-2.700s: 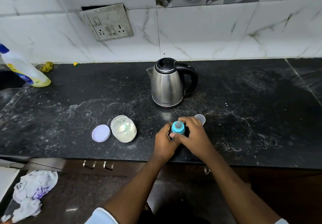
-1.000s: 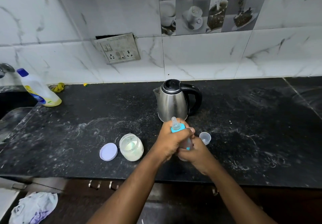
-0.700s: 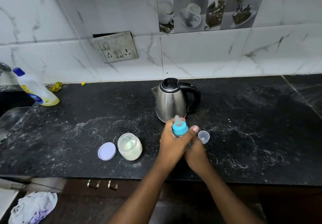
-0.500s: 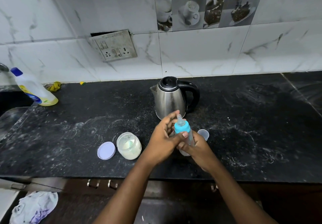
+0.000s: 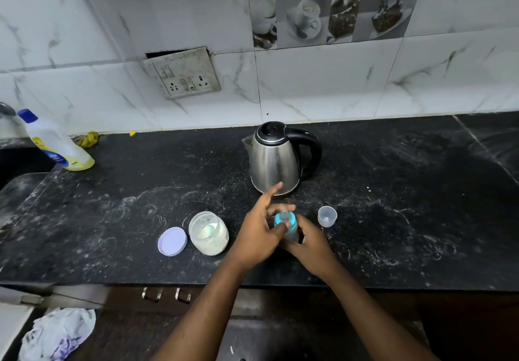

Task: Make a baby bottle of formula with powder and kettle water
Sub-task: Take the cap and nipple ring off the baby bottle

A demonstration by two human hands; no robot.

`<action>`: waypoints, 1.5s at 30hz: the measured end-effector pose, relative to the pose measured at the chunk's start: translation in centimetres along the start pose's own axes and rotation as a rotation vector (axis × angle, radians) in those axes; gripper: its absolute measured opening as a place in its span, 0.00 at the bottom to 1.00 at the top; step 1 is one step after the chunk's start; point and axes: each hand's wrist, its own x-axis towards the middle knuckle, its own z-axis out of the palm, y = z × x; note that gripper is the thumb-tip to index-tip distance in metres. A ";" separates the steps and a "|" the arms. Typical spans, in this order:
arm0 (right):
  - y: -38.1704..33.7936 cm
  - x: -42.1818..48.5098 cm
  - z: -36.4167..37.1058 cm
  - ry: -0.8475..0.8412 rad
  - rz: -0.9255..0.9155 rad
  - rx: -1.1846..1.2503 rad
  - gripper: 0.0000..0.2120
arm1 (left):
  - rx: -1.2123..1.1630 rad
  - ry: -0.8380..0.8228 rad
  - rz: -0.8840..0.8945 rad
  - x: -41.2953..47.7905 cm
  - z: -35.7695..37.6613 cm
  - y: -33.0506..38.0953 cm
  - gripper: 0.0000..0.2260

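Late stage, by the look of it. The baby bottle (image 5: 291, 228) is at the near-centre of the tabletop (image 5: 393, 206), just this side of the kettle (image 5: 275, 161), w/ its blue teat collar (image 5: 292, 220) already on top. The right hand (image 5: 310, 244) is wrapped round the bottle body from the near-right side and grips it. The left hand (image 5: 257, 234) is mostly open: fingers straight and fanned toward the kettle, thumb laid against the collar. Can't tell if the bottle base touches the tabletop or is held just above it; the hands hide that.

Done, prob: powder and water are in, since the teat is fitted. That's a guess, as the bottle body is mostly covered and its contents can't be read. The kettle stands upright w/ lid down, handle to the right, no hand on it.

Step in hand: looks like seating or tightening the collar, or setting up for a shake.

Left to do, approx:
- check the collar is tight, then shake to mix
- put on the clear cap (image 5: 327, 216), which sits mouth-up just right of the hands
- close the powder jar (image 5: 209, 234), left of the hands, open and part full of pale powder; its lilac lid (image 5: 172, 241) lies flat just left of it.
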 end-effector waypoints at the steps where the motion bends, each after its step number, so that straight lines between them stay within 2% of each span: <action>1: 0.1 -0.2 0.0 -0.006 0.013 -0.008 0.22 | 0.055 0.030 -0.002 0.1 0.0 -0.4 0.37; 6: 1.3 -1.0 0.1 0.012 0.085 -0.129 0.22 | 0.270 0.011 0.002 0.4 1.0 -1.5 0.36; 9: 1.6 -0.9 0.2 0.044 0.121 -0.149 0.22 | 0.304 0.073 -0.048 0.7 1.3 -2.6 0.36; 11: 1.5 -0.6 0.2 0.042 0.123 -0.187 0.24 | 0.309 0.028 -0.043 0.4 1.2 -3.6 0.39; 14: 1.4 -0.7 -0.2 -0.014 0.111 -0.236 0.36 | 0.174 -0.058 -0.072 -0.3 0.6 -4.8 0.44; 16: 1.1 -1.2 -1.0 -0.024 0.100 -0.219 0.41 | 0.145 -0.041 -0.091 -0.8 0.3 -5.5 0.43; 19: 0.4 -1.3 -1.3 0.007 0.052 -0.162 0.38 | 0.161 -0.036 -0.111 -0.8 0.3 -6.2 0.40; 24: -0.9 -0.2 0.6 0.088 -0.085 -0.421 0.31 | 0.211 0.052 -0.076 -0.7 1.5 -6.0 0.21; 27: -0.7 0.1 0.5 0.130 -0.165 -0.463 0.22 | 0.205 0.089 -0.065 -0.8 1.7 -6.2 0.18; 28: -1.0 0.0 0.3 0.108 -0.155 -0.413 0.24 | 0.206 0.080 -0.064 -0.8 1.7 -6.3 0.18; 31: -1.4 -0.2 -0.5 -0.059 -0.055 -0.208 0.37 | 0.217 0.066 -0.059 -0.5 1.6 -6.4 0.18; 33: -1.6 -0.2 -0.7 -0.098 -0.024 -0.294 0.43 | 0.221 0.063 -0.055 -0.5 1.6 -6.5 0.17; 34: -1.6 -0.1 -0.6 -0.065 -0.027 -0.345 0.44 | 0.224 0.062 -0.055 -0.5 1.6 -6.5 0.17; 37: -1.7 0.1 -0.5 -0.009 -0.018 -0.298 0.40 | 0.232 0.071 -0.054 -0.6 1.7 -6.6 0.17; 40: -2.0 -0.2 -0.4 -0.061 -0.033 -0.318 0.42 | 0.233 0.079 -0.058 -0.5 1.7 -6.7 0.16; 43: -1.9 -0.3 -0.1 0.017 -0.031 -0.398 0.44 | 0.239 0.067 -0.062 -0.4 1.7 -6.8 0.14; 45: -2.0 -0.1 -0.2 0.035 -0.022 -0.340 0.41 | 0.243 0.056 -0.058 -0.4 1.7 -6.8 0.15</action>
